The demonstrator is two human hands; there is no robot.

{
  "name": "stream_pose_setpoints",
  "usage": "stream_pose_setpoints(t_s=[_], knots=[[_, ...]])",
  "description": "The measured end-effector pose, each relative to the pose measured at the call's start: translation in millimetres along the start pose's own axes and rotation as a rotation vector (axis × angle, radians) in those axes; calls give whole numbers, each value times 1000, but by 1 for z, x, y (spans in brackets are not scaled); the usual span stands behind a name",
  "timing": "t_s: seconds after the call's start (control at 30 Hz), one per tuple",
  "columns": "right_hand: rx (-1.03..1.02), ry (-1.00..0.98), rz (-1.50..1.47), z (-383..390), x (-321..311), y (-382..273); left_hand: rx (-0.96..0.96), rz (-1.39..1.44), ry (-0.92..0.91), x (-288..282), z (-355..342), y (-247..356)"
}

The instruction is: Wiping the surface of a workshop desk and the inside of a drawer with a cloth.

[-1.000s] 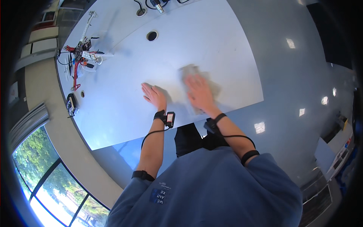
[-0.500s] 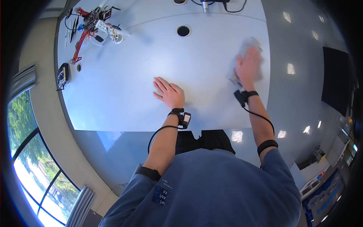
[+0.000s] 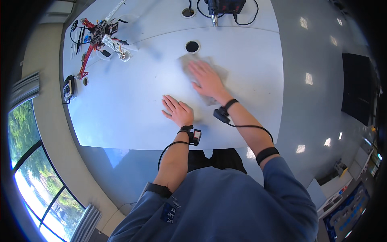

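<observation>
A grey cloth (image 3: 220, 73) lies on the white table (image 3: 129, 109), slightly blurred. Over it, my right hand (image 3: 207, 80) is spread flat, its palm and fingers pressing the cloth against the tabletop just below a round hole (image 3: 192, 46). The part of the cloth beneath the palm is hidden. To the left and nearer my body, my left hand (image 3: 178, 111) rests palm down on the bare tabletop with its fingers stretched out, holding nothing. Each wrist carries a strapped black device with a cable.
A drone frame (image 3: 100, 34) with red and white arms stands at the far left. Below it, a small dark device (image 3: 69, 89) sits by the left edge. At the back, a black box (image 3: 231, 6) with cables stands beside a metal-nozzled tool (image 3: 213, 16).
My right hand has swept the cloth leftward from near the table's right edge to the middle. My left hand stays in about the same place on the table. The view has shifted slightly.
</observation>
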State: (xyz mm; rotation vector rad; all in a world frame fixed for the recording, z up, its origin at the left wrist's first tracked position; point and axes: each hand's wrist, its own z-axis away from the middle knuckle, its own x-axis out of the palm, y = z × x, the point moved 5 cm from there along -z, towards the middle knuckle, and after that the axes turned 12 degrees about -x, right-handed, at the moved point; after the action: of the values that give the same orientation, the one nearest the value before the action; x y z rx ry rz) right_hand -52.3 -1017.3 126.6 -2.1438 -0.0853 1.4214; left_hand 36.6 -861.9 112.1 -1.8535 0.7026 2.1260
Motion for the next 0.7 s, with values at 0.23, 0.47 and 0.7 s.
stream_pose_setpoints(t_s=[0.23,0.47,0.7], knots=[[535,176,384,106,-75,88,-18,8,-6,-4,-1,-2],[551,197,536,71,-91,164,-19,-59,-7,-1,-1,-3],[226,50,351,-31,-36,102,-3,-32,20,0,-1,1]])
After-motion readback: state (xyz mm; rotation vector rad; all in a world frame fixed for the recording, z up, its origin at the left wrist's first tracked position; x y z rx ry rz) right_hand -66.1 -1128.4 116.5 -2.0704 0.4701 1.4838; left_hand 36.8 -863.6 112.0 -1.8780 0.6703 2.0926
